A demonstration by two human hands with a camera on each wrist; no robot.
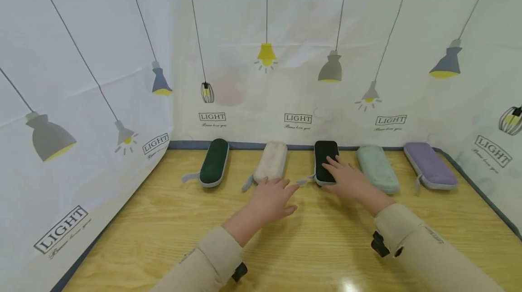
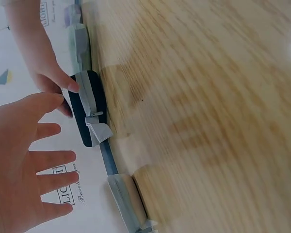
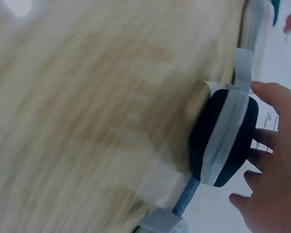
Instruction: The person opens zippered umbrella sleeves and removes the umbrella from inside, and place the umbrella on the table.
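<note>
Over the black zip case (image 1: 325,150) my right hand (image 1: 351,181) lies with fingers spread. In the right wrist view the thumb is right at the case's upper edge by its grey pull tab (image 3: 243,68), and the other fingers reach over the top side. My left hand (image 1: 268,199) hovers in front of the cream case (image 1: 271,159), palm down and fingers apart. Its fingertips overlap the near end of that case in the head view. Nothing is in the left palm, as the left wrist view shows.
A dark green case (image 1: 214,164) lies on the left of the row. A mint case (image 1: 377,168) and a purple case (image 1: 430,165) lie on the right. Behind them hangs a white cloth (image 1: 244,24) printed with lamps, along the back edge of the wooden table (image 1: 318,246).
</note>
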